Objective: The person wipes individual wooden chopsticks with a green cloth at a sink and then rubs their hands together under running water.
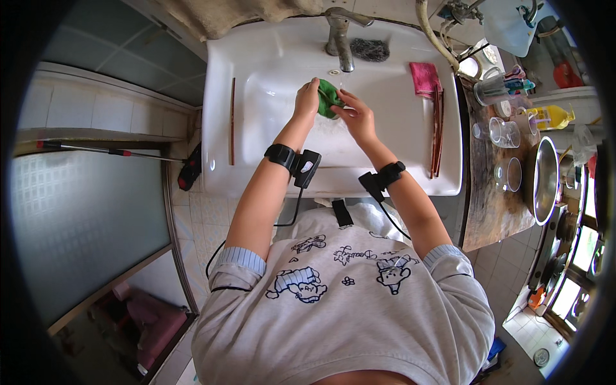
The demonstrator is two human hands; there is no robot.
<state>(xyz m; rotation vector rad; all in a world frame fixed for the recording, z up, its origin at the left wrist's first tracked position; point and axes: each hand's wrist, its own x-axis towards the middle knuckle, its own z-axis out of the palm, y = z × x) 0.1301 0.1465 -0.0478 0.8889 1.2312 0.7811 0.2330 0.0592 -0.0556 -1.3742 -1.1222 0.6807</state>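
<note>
Over the basin of the white ceramic sink (274,163), both of my hands hold a wet-looking green cloth (329,97). My left hand (308,98) grips its left side with the thumb pointing up. On the other side, the fingers of my right hand (356,113) pinch the cloth's right edge. A pale rim shows below the cloth, but I cannot tell whether something is wrapped inside. The metal faucet (340,45) stands just beyond my hands, and a thin trickle of water seems to fall from it near the cloth.
A single chopstick (233,120) lies along the sink's left side. Several chopsticks (437,134) rest at the right, touching a pink cloth (424,79). A dark scouring pad (369,49) sits beside the faucet. On the wooden counter (486,211) stand clear cups (505,132) and a metal basin (545,180).
</note>
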